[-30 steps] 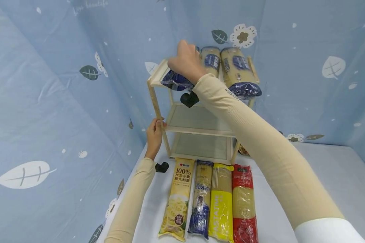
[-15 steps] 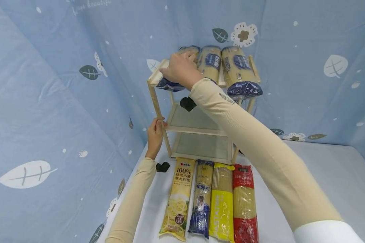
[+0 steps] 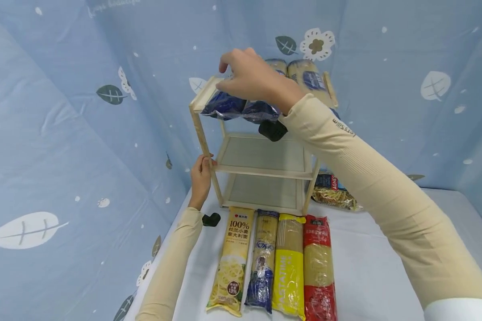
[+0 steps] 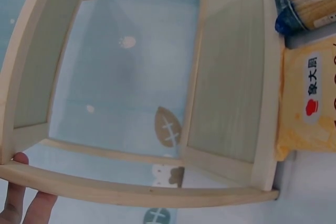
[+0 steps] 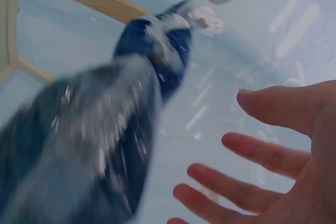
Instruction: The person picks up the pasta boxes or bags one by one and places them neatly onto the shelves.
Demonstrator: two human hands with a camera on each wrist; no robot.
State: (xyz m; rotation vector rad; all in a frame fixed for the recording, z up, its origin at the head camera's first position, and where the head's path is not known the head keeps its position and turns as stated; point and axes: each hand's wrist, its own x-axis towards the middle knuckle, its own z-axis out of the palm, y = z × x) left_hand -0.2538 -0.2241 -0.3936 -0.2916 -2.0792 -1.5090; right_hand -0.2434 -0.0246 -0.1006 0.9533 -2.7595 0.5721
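Observation:
My left hand (image 3: 201, 180) grips the left front post of a small wooden shelf rack (image 3: 261, 172); in the left wrist view its fingers (image 4: 39, 208) show at the post (image 4: 131, 191). Above the top shelf hovers my right hand (image 3: 253, 78), its fingers spread and holding nothing. Beneath it lie spaghetti packs in clear film, whose blue ends (image 3: 224, 106) hang over the front edge. Another spaghetti pack (image 3: 311, 80) lies at the right of that shelf. The right wrist view shows the fingers (image 5: 252, 153) apart from blurred blue pack ends (image 5: 89, 140).
Before the rack lie a yellow noodle pack (image 3: 230, 263), a blue-ended pasta pack (image 3: 261, 263), a yellow-and-clear one (image 3: 289, 267) and a red-ended one (image 3: 319, 267). A bag of pasta (image 3: 333, 194) sits right of the rack. Patterned blue curtain (image 3: 84, 169) encloses the table.
My right hand has come off the left spaghetti pack and risen, fingers spreading. Its forearm has shifted right, uncovering more of the bag beside the rack. The left hand stays on the post.

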